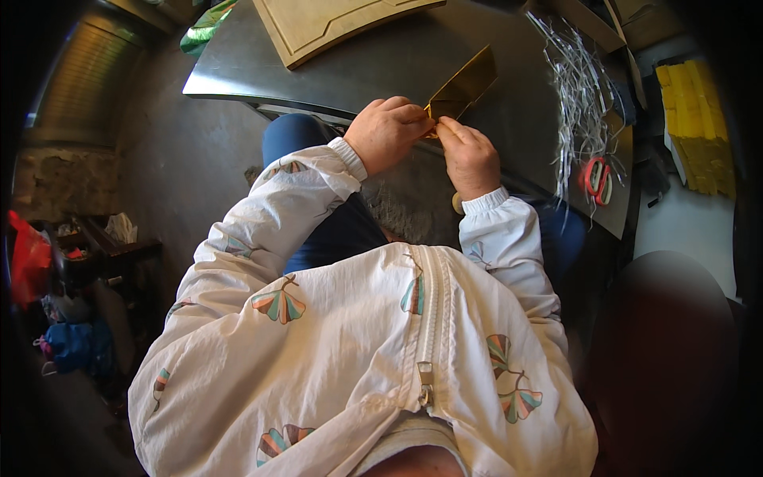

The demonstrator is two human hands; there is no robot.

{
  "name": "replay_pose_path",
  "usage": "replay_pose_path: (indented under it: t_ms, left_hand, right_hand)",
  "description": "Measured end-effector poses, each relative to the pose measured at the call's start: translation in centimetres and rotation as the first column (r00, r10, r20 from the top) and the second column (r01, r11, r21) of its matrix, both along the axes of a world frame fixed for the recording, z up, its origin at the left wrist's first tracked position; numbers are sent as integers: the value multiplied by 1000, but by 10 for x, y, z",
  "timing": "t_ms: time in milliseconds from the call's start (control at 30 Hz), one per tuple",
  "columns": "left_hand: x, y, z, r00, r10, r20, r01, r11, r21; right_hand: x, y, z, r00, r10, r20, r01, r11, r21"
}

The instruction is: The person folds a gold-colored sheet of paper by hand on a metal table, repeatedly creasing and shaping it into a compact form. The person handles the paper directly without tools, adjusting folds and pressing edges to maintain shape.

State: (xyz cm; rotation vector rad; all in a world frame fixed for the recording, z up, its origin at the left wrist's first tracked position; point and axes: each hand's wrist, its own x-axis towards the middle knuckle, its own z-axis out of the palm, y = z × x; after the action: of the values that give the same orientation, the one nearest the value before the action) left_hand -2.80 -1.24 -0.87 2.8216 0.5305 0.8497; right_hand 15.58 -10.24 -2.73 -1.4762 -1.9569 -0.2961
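A shiny gold sheet, which looks like foil paper, stands up at a slant above the near edge of the dark metal table. Its lower end is pinched in the fingers of my left hand. From the other side, my right hand closes thumb and fingers on that same end. The hands almost touch at the fingertips, hiding how the gold sheet is folded or gathered there.
A bundle of thin silver strips lies on the table's right side, beside red-handled scissors. A wooden board with a grooved edge rests at the back. Far right, yellow folded pieces lie on a white surface.
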Motion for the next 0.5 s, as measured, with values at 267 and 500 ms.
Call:
replay_pose_path:
  t_ms: [267,500]
  left_hand:
    - [31,15,45,967,13,255,-133,878,461]
    - [35,0,6,978,-209,-16,208,959,194]
  right_hand:
    - [49,12,74,969,43,245,-95,974,204]
    - [53,-5,14,993,113,-31,-113,994,-8]
